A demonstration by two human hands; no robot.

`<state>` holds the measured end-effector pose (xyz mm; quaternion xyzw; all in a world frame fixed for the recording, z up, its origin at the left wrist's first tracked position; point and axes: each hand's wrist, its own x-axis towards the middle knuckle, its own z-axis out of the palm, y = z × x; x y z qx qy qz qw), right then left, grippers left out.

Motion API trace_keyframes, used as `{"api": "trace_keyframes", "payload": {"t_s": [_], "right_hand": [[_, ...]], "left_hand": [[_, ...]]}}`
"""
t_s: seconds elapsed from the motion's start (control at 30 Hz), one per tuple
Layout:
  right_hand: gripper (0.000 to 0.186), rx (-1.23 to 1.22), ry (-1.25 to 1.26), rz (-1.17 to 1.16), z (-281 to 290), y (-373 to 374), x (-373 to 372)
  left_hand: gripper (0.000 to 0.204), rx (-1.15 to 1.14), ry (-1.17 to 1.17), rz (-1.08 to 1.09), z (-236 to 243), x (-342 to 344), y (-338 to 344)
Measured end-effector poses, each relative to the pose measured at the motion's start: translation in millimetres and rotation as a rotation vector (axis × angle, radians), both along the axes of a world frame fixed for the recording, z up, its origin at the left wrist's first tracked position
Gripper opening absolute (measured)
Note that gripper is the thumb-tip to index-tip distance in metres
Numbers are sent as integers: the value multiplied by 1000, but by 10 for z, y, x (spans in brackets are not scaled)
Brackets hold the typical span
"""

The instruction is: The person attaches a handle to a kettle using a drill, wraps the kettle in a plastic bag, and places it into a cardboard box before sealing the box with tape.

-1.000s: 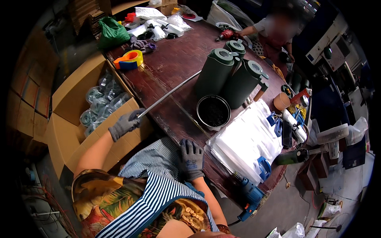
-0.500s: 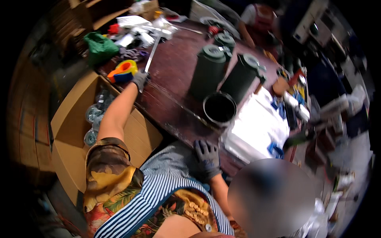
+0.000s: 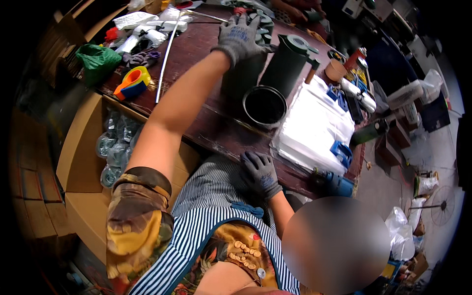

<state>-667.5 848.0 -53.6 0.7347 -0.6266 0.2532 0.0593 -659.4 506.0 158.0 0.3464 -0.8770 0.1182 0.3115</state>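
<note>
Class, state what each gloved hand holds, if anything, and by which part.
Left hand: over the top of a dark green jug; whether its grip has closed there cannot be told. Right hand: nothing visibly held, beside the table edge.

ok so headcount from where I'm standing: three dark green jugs (image 3: 284, 69), one round black pot (image 3: 265, 109), two thin metal rods (image 3: 167, 59), one tape dispenser (image 3: 132, 91), one green plastic bag (image 3: 98, 59), one blue power tool (image 3: 339, 186) and one tan cup (image 3: 336, 70). One open cardboard box (image 3: 78, 162) too, with several clear-wrapped pieces (image 3: 117, 155) (they overlap, so no exact number, sorry). Gloved hands: two, one left hand (image 3: 239, 39), one right hand (image 3: 261, 173).
</note>
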Motion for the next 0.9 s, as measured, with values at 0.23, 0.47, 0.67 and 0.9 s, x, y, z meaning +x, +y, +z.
{"api": "trace_keyframes", "payload": {"t_s": [0.23, 0.47, 0.67, 0.9], "right_hand": [[45, -211, 206, -760, 575, 1812, -827], [93, 239, -231, -1168, -18, 3299, -1539], [71, 198, -1073, -1179, 288, 2967, -1067], [68, 150, -1160, -1139, 383, 2302, -484]], "left_hand": [[78, 105, 113, -306, -218, 1242, -184], [67, 1290, 740, -185, -561, 2643, 988], [76, 1484, 649, -247, -1943, 2292, 2128], [74, 1129, 310, -338, -2226, 2363, 1973]]}}
